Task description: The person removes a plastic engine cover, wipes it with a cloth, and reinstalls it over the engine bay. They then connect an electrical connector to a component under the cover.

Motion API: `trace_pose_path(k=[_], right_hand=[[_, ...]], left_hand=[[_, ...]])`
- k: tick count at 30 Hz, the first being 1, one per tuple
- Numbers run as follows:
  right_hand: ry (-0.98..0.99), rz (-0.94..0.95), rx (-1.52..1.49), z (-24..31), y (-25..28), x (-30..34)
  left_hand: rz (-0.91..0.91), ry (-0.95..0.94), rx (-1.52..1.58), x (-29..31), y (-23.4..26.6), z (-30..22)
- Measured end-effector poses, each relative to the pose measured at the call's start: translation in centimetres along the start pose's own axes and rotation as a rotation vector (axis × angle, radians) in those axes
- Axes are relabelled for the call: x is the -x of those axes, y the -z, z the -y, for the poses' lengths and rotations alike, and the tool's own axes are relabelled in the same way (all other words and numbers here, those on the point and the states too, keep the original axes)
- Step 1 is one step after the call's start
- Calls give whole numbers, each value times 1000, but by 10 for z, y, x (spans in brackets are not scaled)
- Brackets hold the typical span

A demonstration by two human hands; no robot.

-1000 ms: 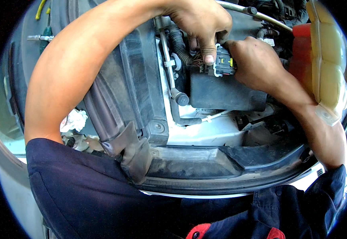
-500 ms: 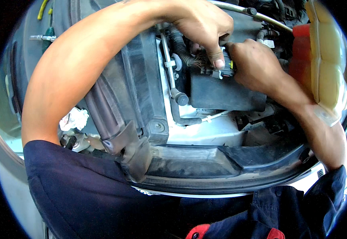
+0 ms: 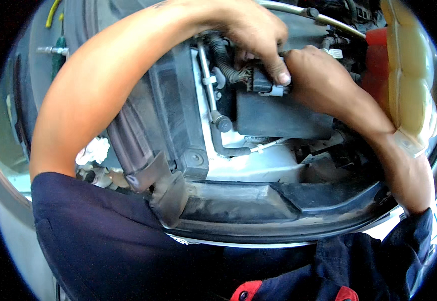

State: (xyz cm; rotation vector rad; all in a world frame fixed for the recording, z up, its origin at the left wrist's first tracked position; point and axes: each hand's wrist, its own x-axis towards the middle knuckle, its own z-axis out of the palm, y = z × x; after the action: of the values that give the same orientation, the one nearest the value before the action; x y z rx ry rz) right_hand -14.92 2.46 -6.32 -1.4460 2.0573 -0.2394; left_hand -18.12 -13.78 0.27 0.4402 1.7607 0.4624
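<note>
I am bent over a car's engine bay. My left hand (image 3: 256,37) reaches across from the left and grips a dark electrical connector (image 3: 264,83) with a pale clip, the thumb pressing on its front. My right hand (image 3: 315,80) comes in from the right and is closed on the same connector from its far side; what its fingers do is hidden. The connector sits on top of a black box-shaped module (image 3: 278,116). A ribbed wire loom (image 3: 226,62) runs up from the connector under my left hand.
A black plastic air duct (image 3: 176,120) stands left of the module. A thin metal pipe (image 3: 209,80) runs down to a black hose (image 3: 228,145). A yellowish coolant tank (image 3: 409,75) with a red part is at the right. The black front panel (image 3: 238,205) spans below.
Both hands have stayed on the connector. My left thumb has slid a little down and right onto its front, and my right hand has closed in tighter against it.
</note>
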Motion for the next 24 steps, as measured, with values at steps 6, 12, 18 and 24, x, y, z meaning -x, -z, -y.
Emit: trace_pose_path(k=[6, 12, 18, 24], right_hand=[[55, -115, -26, -5, -4, 9], [-37, 37, -53, 0, 5, 5], [-27, 13, -34, 0, 8, 6], [7, 67, -68, -6, 5, 2]], left_hand=[[112, -67, 112, -14, -5, 23], [216, -23, 144, -5, 6, 15], [116, -29, -81, -1, -3, 2], [118, -111, -80, 2, -9, -1]])
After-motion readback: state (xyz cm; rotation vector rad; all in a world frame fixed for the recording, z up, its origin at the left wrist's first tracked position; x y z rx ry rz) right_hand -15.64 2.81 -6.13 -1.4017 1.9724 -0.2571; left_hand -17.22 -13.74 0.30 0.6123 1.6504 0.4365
